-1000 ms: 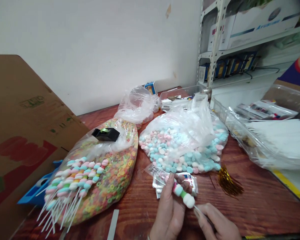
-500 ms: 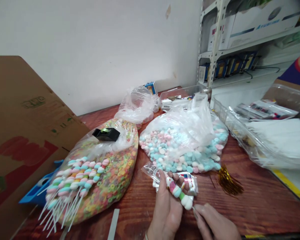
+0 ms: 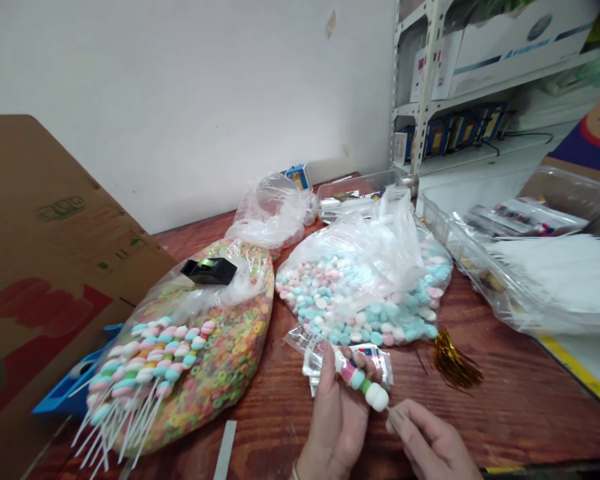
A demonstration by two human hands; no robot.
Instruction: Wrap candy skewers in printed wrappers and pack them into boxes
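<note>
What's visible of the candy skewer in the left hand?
The candy skewer is a short stack of soft-looking round sweets in pink, green and white, ending in a white ball. It slants down to the right, held by the fingers of the left hand, its far end hidden there, in front of a clear plastic packet. The right hand is close but apart.

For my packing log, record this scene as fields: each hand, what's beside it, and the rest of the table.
left hand: holds a candy stick and clear wrappers
right hand: near the candy stick's end, apparently not touching it
beside hands: gold ties; bag of pastel candies
rest: bag of cereal rings under loose candy sticks and a tape dispenser; cardboard box; metal shelf
</note>
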